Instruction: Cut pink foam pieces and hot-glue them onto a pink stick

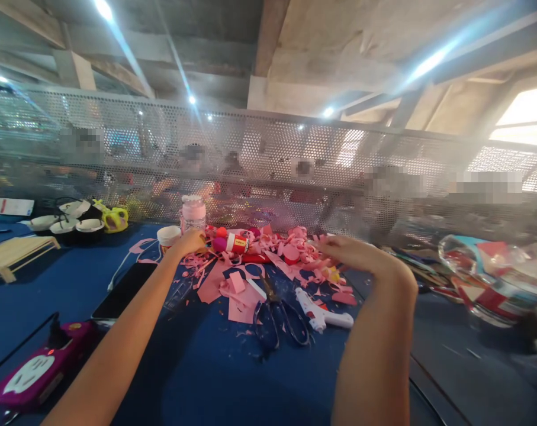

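Observation:
My left hand [192, 242] reaches to the left edge of a heap of pink paper scraps [290, 236], beside a white paper cup [168, 236] and a pink-capped jar [193, 213]. Its fingers are too small and blurred to make out. At the heap's right side is my right hand [343, 251], fingers stretched out over the scraps, with nothing visible in them. A small red-and-white cup [238, 243] lies tipped over in the heap. In front of it lie dark-handled scissors [275, 313] with spread handles, and a white glue gun [324, 312].
A purple power strip [39, 367] and a dark tablet-like device [124, 293] lie at left, with a wooden rack [17, 255] and several bowls [75, 225] beyond. A clear plastic container [494, 284] lies at right. A perforated metal screen [268, 148] stands behind the table.

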A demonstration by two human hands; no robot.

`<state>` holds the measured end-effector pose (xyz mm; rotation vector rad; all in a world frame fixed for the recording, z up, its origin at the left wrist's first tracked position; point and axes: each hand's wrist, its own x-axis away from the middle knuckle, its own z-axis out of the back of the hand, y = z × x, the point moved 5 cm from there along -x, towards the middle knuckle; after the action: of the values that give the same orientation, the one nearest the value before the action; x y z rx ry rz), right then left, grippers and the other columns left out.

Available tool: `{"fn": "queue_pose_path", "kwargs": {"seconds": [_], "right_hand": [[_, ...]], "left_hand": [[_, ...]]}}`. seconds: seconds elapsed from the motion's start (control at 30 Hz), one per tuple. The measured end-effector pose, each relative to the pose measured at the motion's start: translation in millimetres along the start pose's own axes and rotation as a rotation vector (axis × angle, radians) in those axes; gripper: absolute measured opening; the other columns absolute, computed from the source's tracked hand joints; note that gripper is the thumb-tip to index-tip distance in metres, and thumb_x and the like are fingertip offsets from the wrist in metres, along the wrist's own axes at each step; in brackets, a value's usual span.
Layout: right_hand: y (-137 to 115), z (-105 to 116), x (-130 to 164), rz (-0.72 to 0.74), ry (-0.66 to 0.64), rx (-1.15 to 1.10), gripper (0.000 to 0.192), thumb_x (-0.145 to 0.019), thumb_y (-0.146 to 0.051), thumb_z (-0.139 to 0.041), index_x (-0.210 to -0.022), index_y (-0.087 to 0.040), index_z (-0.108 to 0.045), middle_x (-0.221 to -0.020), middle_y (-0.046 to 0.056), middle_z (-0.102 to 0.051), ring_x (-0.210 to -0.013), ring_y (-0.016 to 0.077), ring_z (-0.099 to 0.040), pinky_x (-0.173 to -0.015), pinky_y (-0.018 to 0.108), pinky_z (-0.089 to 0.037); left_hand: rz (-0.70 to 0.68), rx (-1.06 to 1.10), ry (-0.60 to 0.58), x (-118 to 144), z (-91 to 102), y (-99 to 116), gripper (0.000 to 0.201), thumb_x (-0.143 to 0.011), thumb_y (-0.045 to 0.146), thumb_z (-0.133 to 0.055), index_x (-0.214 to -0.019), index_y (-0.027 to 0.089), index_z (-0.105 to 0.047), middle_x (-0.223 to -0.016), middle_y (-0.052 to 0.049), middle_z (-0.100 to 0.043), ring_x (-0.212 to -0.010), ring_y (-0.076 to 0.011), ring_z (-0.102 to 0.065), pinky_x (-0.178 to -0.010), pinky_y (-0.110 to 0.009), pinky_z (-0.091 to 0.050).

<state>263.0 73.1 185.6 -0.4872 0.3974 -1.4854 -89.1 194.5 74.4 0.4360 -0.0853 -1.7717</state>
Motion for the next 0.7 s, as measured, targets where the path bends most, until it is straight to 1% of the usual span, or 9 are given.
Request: {"fn": "queue_pose_path", "kwargs": {"seconds": [0.13,0.23,0.33,0.43,0.57,0.63,0.7], "right_hand": [[-7,-8,4,0.012,-0.096,-0.134,0.032,-0.070,-0.050,-0.056,-0.074,-0.018,-0.055,-0.083,0.009,-0.067,-0.069,0.0170,-0.063,-0.053,0.023,-0.047],[-14,-16,2,0.000,-0.124,-0.095,0.035,-0.068,-0.053,-0.057,-0.070,-0.018,-0.055,-0.078,0.010,-0.068,-0.063,0.0169,-0.063,-0.050,0.024,-0.047],[-17,-26,-6,-0.006,-0.172,-0.079,0.038,-0.065,-0.055,-0.058,-0.067,-0.018,-0.056,-0.072,0.010,-0.068,-0.058,0.0160,-0.062,-0.047,0.024,-0.046],[-11,-34,-16,-0.065,-0.201,-0.129,0.036,-0.064,-0.053,-0.061,-0.067,-0.017,-0.057,-0.072,0.009,-0.068,-0.058,0.0158,-0.062,-0.049,0.025,-0.047],[3,-35,-25,-0.177,-0.173,-0.073,0.036,-0.062,-0.051,-0.064,-0.062,-0.016,-0.058,-0.061,0.008,-0.066,-0.051,0.0157,-0.060,-0.050,0.028,-0.047],[5,-34,-25,-0.188,-0.168,-0.069,0.036,-0.062,-0.051,-0.064,-0.062,-0.016,-0.057,-0.062,0.008,-0.066,-0.051,0.0161,-0.061,-0.049,0.028,-0.047],[3,-32,-24,-0.161,-0.173,-0.099,0.035,-0.063,-0.050,-0.063,-0.065,-0.016,-0.058,-0.066,0.008,-0.067,-0.054,0.0168,-0.062,-0.049,0.027,-0.047]], "left_hand": [[-0.011,0.034,-0.024,0,-0.1,-8,0.033,-0.059,0.015,-0.064,-0.091,0.018,-0.061,-0.092,-0.004,-0.066,-0.084,-0.0177,-0.059,-0.071,-0.023,-0.043],[0.020,0.032,-0.012,0,-1.5,-11,0.029,-0.059,0.019,-0.066,-0.087,0.017,-0.060,-0.087,-0.004,-0.067,-0.080,-0.0186,-0.060,-0.068,-0.024,-0.042],[0.062,0.012,0.025,2,0.3,-12,0.024,-0.061,0.024,-0.065,-0.083,0.016,-0.059,-0.083,-0.007,-0.066,-0.079,-0.0209,-0.059,-0.067,-0.026,-0.042],[0.078,-0.002,0.070,3,7.0,-9,0.023,-0.065,0.030,-0.063,-0.081,0.015,-0.058,-0.083,-0.008,-0.065,-0.081,-0.0221,-0.059,-0.067,-0.027,-0.041],[0.089,-0.009,0.139,3,21.6,-6,0.029,-0.071,0.039,-0.056,-0.086,0.014,-0.056,-0.088,-0.011,-0.063,-0.084,-0.0233,-0.057,-0.069,-0.029,-0.041],[0.095,-0.010,0.170,2,28.1,-5,0.030,-0.072,0.039,-0.054,-0.087,0.013,-0.055,-0.089,-0.012,-0.063,-0.085,-0.0242,-0.057,-0.070,-0.030,-0.040],[0.097,-0.006,0.191,1,32.1,-5,0.030,-0.073,0.039,-0.053,-0.087,0.013,-0.055,-0.089,-0.012,-0.062,-0.085,-0.0242,-0.057,-0.071,-0.031,-0.040]]}}
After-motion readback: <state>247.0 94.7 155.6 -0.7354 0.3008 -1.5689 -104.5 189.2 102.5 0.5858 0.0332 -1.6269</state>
